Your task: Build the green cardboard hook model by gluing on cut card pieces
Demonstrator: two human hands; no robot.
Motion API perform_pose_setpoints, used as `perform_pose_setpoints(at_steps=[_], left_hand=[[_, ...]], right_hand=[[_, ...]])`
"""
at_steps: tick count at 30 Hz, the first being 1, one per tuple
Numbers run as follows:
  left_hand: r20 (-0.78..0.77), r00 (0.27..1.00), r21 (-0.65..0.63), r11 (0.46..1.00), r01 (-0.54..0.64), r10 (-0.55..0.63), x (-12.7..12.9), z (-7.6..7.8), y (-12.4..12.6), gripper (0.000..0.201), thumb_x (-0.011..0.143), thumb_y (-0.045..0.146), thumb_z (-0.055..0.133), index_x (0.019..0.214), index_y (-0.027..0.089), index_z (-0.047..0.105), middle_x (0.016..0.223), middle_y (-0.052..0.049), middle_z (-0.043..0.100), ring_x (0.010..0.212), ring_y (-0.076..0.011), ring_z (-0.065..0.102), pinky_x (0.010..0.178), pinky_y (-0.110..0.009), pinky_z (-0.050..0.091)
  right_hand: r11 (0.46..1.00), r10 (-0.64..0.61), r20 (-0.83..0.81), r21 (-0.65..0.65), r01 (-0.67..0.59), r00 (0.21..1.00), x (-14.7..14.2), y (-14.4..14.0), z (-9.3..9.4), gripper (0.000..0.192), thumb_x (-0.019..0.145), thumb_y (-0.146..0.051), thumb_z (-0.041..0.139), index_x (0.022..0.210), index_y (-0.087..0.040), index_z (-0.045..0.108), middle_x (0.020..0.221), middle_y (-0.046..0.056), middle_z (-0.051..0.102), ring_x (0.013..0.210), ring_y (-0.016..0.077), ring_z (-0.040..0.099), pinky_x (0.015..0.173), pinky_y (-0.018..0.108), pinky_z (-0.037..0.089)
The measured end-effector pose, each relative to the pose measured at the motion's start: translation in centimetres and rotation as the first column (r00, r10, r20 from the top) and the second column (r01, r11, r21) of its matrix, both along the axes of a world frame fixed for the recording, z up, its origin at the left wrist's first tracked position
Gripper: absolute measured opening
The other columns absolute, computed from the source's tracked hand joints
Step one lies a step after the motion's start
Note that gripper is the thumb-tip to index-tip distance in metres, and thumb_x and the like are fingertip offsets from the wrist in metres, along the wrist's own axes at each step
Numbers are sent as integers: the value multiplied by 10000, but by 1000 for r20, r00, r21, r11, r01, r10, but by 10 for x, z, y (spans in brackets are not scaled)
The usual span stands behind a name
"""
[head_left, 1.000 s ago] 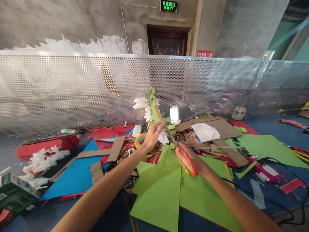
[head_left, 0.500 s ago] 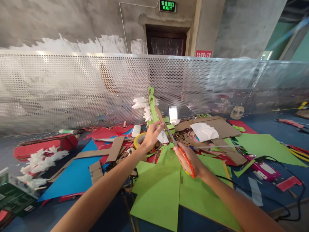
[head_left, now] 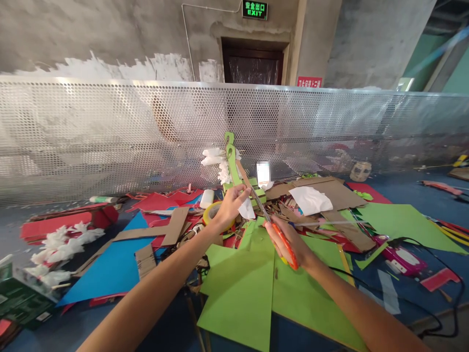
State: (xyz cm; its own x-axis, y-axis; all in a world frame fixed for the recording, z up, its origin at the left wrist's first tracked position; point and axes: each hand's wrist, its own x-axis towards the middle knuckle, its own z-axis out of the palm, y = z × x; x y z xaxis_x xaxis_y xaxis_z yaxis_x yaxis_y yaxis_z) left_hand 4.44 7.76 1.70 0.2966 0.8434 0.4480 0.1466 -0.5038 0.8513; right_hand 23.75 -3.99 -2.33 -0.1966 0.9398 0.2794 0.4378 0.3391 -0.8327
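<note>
**Scissors meet a white scrap above a littered table**

Mid-table, your left hand pinches a small white scrap between thumb and fingertips, lifting it off the clutter, seemingly so the blades can reach it. Your right hand is wrapped around the orange handles of the scissors, fingers through the loops and closed on them; the blades point up and away toward the scrap, and they look nearly together, though whether they bite the paper cannot be made out. Both hands hover over a large green sheet that runs to the table's near edge, with a blue sheet to its left. Just beyond your left hand lie a roll of yellow tape and a green cardboard model standing upright toward the far edge, in front of the perforated metal screen. Brown cardboard is heaped to the right. A pink tool near the right edge trails a black cord; its make is unclear. A blurred white object behind the model cannot be read.
</note>
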Motion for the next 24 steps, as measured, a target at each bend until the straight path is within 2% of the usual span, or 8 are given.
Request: perform_pose_setpoints(at_steps=[9, 14, 24], left_hand=[[20, 1000, -30, 999, -22, 23, -2, -5, 6, 376, 942, 506, 597, 739, 192, 563, 608, 42, 459, 558, -124, 426, 548, -263, 300], [61, 997, -3, 999, -54, 54, -8, -6, 15, 346, 945, 509, 596, 830, 186, 637, 613, 46, 445, 562, -132, 413, 549, -258, 285], [105, 992, 10, 998, 70, -70, -14, -5, 15, 389, 923, 528, 628, 737, 191, 574, 601, 38, 481, 534, -116, 435, 533, -251, 315]], right_hand=[[997, -33, 50, 66, 30, 998, 0, 0, 3, 420, 1074, -580, 404, 818, -248, 427, 630, -44, 470, 576, 151, 457, 568, 290, 346], [999, 25, 54, 43, -27, 998, 4, 2, 5, 426, 1073, -605, 404, 851, -244, 450, 631, -59, 442, 564, 142, 425, 565, 288, 325], [997, 78, 49, -33, -76, 996, 7, 2, 8, 418, 1068, -625, 407, 951, -239, 517, 645, -65, 429, 511, 123, 412, 506, 264, 318]])
